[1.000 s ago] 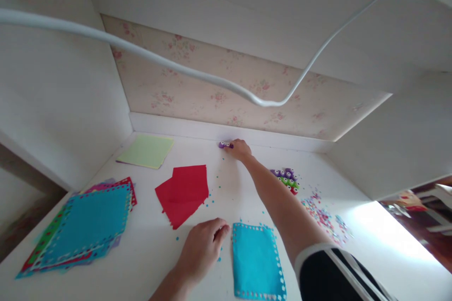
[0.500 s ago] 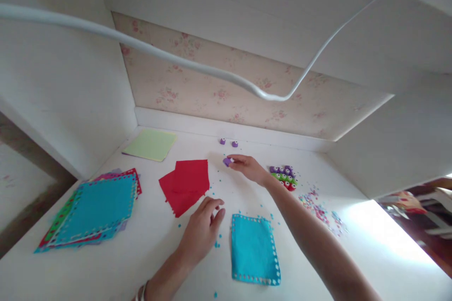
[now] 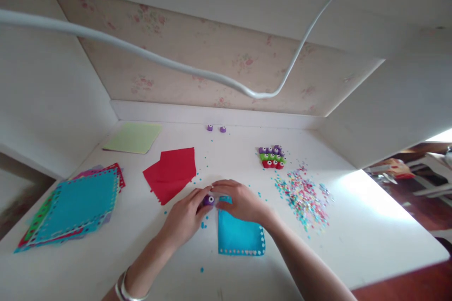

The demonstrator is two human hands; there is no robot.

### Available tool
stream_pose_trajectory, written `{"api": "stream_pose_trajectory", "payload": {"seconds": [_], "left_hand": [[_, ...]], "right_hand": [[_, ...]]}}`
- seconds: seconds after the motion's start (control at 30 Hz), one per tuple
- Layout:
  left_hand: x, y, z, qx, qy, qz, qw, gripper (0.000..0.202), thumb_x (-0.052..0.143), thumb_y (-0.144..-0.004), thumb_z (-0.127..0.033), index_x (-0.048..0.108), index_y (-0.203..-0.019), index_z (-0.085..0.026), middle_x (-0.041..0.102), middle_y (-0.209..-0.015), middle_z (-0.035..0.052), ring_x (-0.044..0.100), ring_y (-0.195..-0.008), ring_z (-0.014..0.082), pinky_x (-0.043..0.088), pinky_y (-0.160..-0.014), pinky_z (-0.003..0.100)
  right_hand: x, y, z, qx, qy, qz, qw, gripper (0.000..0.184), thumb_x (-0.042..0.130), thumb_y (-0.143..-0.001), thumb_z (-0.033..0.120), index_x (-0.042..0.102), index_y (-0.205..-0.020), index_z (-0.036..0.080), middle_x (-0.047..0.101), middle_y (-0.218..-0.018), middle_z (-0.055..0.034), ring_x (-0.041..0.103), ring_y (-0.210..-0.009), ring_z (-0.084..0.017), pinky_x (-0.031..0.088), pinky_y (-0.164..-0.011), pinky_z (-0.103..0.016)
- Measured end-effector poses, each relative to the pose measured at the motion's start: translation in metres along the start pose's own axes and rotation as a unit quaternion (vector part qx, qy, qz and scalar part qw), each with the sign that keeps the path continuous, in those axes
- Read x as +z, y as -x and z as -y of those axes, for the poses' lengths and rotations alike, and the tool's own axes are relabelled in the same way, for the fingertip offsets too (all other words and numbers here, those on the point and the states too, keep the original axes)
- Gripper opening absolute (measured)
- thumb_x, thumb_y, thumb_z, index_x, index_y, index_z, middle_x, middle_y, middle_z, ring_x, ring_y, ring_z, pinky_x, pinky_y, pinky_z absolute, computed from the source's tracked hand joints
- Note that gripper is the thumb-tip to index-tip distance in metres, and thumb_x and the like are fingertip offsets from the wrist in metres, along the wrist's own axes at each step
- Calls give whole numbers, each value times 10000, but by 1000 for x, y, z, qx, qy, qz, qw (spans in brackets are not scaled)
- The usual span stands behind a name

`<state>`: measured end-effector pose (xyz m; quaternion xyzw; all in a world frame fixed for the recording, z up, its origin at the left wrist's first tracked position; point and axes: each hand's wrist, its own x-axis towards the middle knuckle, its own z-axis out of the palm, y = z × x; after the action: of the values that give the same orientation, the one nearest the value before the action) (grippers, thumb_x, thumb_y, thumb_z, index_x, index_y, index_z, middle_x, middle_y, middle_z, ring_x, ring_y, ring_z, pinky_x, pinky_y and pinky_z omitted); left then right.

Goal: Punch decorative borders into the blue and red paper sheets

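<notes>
A small purple paper punch with a round white-and-dark button is in my left hand, whose fingers and thumb close around it. My right hand is just to its right, fingers curved and thumb apart, the fingertips close to those of my left hand. Whether they touch the punch is not clear. Beneath my right hand lies a blue sheet with star-shaped holes along its right and bottom edges; the hand covers part of its top. Blue punched bits lie beside the sheet.
Red sheets lie left of centre, pale green sheets behind them. A stack of punched coloured sheets is at far left. Two purple punches stand near the wall; several coloured punches and confetti are at right. A white cable crosses above.
My right hand has come back toward me from the far side of the table, bringing the purple punch, which is now in my left hand. My left hand has closed. The view has shifted.
</notes>
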<state>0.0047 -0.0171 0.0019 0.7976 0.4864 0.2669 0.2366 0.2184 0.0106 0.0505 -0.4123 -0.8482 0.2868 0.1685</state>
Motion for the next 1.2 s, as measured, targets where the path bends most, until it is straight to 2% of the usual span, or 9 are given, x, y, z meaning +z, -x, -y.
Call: {"api": "stream_pose_trajectory", "payload": {"seconds": [0.1,0.2,0.3,0.47,0.63,0.8,0.93,1.07,1.2], "left_hand": [[1,-1,0,-4,-8,-1,1000,405,571,-912,-294,513,-1311,-255,631,-1208,73,663,-982,213,557,-847,333],[-1,-1,-3,-3,-11,6,1000,326,579,-906,-276,577,-1231,-260,636,-1201,61,669,-966,202,556,-857,316],[-2,-2,-8,-3,-6,10,1000,237,549,-926,-283,618,-1152,-263,663,-1151,44,662,-1002,200,548,-881,307],[-2,-4,-10,-2,12,11,1000,225,552,-929,-317,627,-1135,-267,679,-1132,34,662,-1008,193,543,-894,297],[-2,-6,-11,-12,17,24,999,225,546,-936,-324,622,-1141,-275,674,-1138,33,657,-1009,187,542,-889,297],[-1,-4,-10,-20,49,43,998,241,575,-919,-330,631,-1148,-279,688,-1149,32,666,-1003,186,547,-880,283],[0,-3,-7,-45,75,61,994,261,608,-892,-305,647,-1150,-286,724,-1101,9,693,-927,173,559,-852,266],[-1,-2,-8,-58,79,61,993,279,626,-872,-310,663,-1148,-293,744,-1048,-2,704,-846,165,572,-794,256],[-3,-3,-9,-60,74,61,994,288,636,-867,-319,665,-1153,-302,747,-1036,-6,705,-840,167,571,-786,260]], "right_hand": [[-4,24,-12,66,67,-61,994,492,672,-830,448,595,-1290,290,551,-1378,-84,488,-1249,-296,402,-1034,-469],[-4,47,-27,115,100,-48,987,543,683,-796,534,612,-1279,296,491,-1438,-99,405,-1323,-349,355,-1064,-538],[0,58,-37,102,86,-46,990,438,668,-829,492,652,-1220,295,501,-1432,-76,415,-1327,-305,329,-1100,-487],[-1,55,-40,97,40,-73,992,270,730,-793,403,698,-1033,285,576,-1346,-45,480,-1270,-268,337,-1078,-445],[-6,55,-40,104,-14,-94,990,131,711,-815,295,664,-930,254,702,-1010,-36,612,-1030,-225,413,-975,-395],[-12,56,-38,174,-141,-79,971,285,700,-810,351,664,-1084,280,712,-927,-20,654,-816,-186,503,-735,-300],[-15,53,-39,190,-191,-71,960,224,668,-825,396,705,-995,255,720,-918,-20,652,-829,-190,503,-715,-285],[-12,50,-38,211,-236,-61,947,267,673,-812,423,710,-992,229,717,-883,-27,646,-780,-184,498,-636,-264],[-8,49,-39,225,-267,-63,935,257,681,-801,413,714,-974,225,710,-866,-20,633,-740,-171,490,-608,-253]]}}
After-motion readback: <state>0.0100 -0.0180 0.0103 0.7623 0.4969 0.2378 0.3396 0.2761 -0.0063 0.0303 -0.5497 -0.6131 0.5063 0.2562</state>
